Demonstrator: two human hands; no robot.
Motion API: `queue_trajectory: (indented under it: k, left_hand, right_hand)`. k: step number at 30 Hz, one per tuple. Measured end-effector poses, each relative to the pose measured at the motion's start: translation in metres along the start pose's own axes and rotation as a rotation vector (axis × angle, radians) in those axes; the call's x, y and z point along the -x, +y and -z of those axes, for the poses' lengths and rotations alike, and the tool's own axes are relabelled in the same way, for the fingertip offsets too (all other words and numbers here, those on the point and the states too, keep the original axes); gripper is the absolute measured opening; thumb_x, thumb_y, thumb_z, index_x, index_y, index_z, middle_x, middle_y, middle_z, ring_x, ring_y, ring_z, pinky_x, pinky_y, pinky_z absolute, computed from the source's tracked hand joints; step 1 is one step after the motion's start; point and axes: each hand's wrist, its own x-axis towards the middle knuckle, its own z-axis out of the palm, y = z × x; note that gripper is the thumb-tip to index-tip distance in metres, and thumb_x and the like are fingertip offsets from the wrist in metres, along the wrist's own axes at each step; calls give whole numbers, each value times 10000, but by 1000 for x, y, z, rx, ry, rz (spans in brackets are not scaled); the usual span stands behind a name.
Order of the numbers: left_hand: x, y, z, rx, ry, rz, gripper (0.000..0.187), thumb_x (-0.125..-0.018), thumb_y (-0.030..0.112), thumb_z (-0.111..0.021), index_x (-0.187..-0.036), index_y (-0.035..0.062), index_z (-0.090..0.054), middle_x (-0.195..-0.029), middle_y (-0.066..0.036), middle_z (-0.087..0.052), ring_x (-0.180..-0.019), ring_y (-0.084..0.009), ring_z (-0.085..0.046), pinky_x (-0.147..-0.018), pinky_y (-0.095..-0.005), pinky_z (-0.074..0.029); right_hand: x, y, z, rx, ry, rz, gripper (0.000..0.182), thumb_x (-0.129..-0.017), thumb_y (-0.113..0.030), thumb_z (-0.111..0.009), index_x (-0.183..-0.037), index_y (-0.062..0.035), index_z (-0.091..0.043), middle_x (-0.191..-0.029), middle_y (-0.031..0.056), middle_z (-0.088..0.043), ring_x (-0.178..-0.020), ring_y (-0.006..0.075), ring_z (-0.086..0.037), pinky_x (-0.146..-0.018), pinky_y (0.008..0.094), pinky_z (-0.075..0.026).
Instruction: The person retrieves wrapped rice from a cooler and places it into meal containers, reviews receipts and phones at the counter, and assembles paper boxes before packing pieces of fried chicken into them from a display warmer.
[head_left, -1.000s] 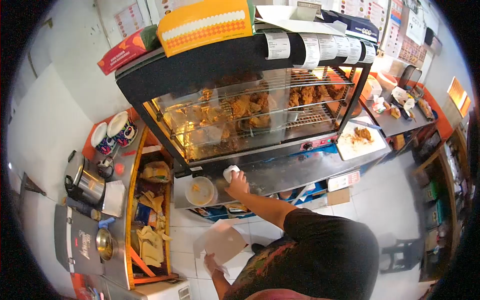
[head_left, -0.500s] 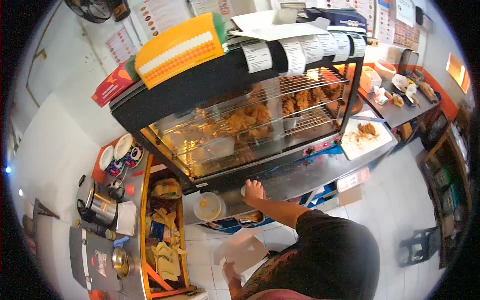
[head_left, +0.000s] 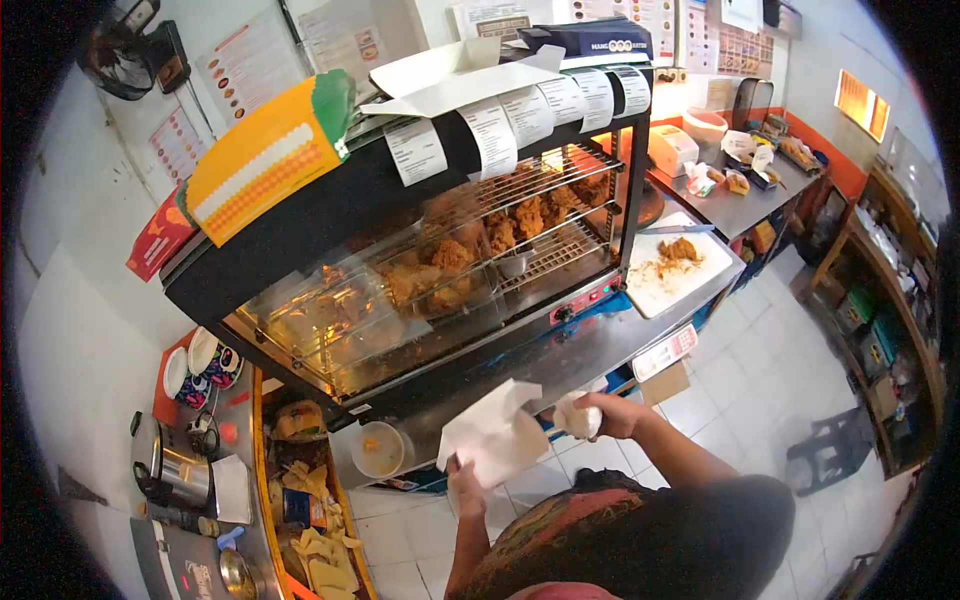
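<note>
My left hand [head_left: 466,485] grips the near left edge of an open white cardboard box [head_left: 495,437], held up in front of the metal counter. My right hand [head_left: 617,416] is closed around a rounded white bundle [head_left: 577,416], apparently wrapped, just right of the box. What lies inside the box is hard to make out. Beyond both hands stands a heated display cabinet [head_left: 300,207] with pieces of fried chicken [head_left: 452,255] on its wire racks. A round plastic tub [head_left: 378,450] with some food bits sits on the counter to the left of the box.
On the right end of the counter a white cutting board [head_left: 655,293] bears a fried chicken piece [head_left: 680,250], crumbs and a knife [head_left: 678,229]. Order slips [head_left: 415,152] hang from the cabinet top. Leftward are a pot [head_left: 182,465] and an open drawer [head_left: 335,478] of packaging.
My right hand has drawn back from the counter to the right, now holding the white bundle. The box has been raised in my left hand. My view has shifted rightward.
</note>
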Motion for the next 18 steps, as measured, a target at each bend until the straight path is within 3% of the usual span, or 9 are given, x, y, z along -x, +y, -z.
queue_trajectory:
  k: [2, 6, 8, 11, 12, 13, 14, 17, 18]
  left_hand:
    - [-9, 2, -38, 28, -4, 14, 418, -844, 80, -550, -1256, 9, -558, -1116, -99, -641, -957, -213, -623, -816, -320, -511]
    - [-28, 0, -104, -82, -128, 16, 395, -914, 171, -511, -1289, 49, -536, -1145, -120, -637, -985, -241, -640, -814, -371, -544]
    - [-48, -17, -126, -242, -194, -94, 372, -959, 247, -495, -1270, 51, -550, -1104, -138, -649, -942, -259, -666, -748, -400, -566]
    - [-70, -22, -145, -582, -318, -397, 361, -966, 272, -508, -1180, 1, -615, -1012, -152, -680, -865, -259, -681, -707, -393, -556]
    - [-76, -5, -159, -418, -162, -136, 372, -966, 283, -512, -1147, -18, -636, -984, -158, -687, -863, -256, -678, -699, -390, -547]
    - [-81, 5, -167, -248, -6, 122, 388, -965, 293, -516, -1114, -37, -656, -956, -163, -694, -862, -253, -675, -691, -386, -539]
    - [-95, -7, -163, -247, -7, 124, 388, -965, 293, -516, -1114, -37, -656, -956, -163, -694, -862, -253, -675, -691, -386, -539]
    - [-140, -70, -137, -759, -206, -380, 334, -967, 310, -475, -1069, 39, -641, -978, -249, -681, -848, -399, -679, -716, -487, -533]
    - [-135, -68, -134, -761, -203, -362, 334, -967, 310, -475, -1069, 39, -641, -978, -249, -681, -848, -399, -679, -716, -487, -533]
  right_hand:
    - [-10, 0, -18, 104, 122, -42, 534, -879, -444, -588, -1266, -76, -603, -930, 74, -684, -670, 167, -644, -461, 279, -453]
    - [-104, 17, -30, 491, 495, -29, 443, -908, -432, -573, -1212, -116, -633, -941, 102, -678, -796, 227, -662, -541, 346, -494]
    - [-199, 71, 28, 1641, 344, 318, 642, -869, -537, -629, -1234, -12, -580, -1126, 211, -594, -1001, 362, -629, -794, 502, -533]
    - [-256, 105, 50, 1644, 422, 255, 697, -827, -545, -669, -1217, 23, -561, -1169, 235, -560, -1062, 419, -596, -886, 525, -500]
    - [-255, 103, 45, 1645, 448, 232, 717, -813, -547, -683, -1212, 34, -554, -1184, 242, -548, -1083, 439, -585, -916, 533, -489]
    - [-226, 80, 23, 1365, 608, 182, 738, -789, -558, -697, -1192, 41, -545, -1188, 232, -545, -1085, 436, -588, -911, 519, -498]
    - [-206, 55, 8, 1079, 750, 131, 760, -766, -569, -711, -1173, 49, -535, -1193, 222, -542, -1087, 433, -592, -906, 505, -508]
    - [-203, 39, 8, 1183, 787, 228, 797, -726, -545, -744, -1171, 69, -501, -1127, 272, -610, -1021, 434, -642, -878, 495, -532]
    - [-204, 38, 9, 1186, 778, 211, 797, -726, -545, -744, -1171, 69, -501, -1127, 272, -610, -1021, 434, -642, -878, 495, -532]
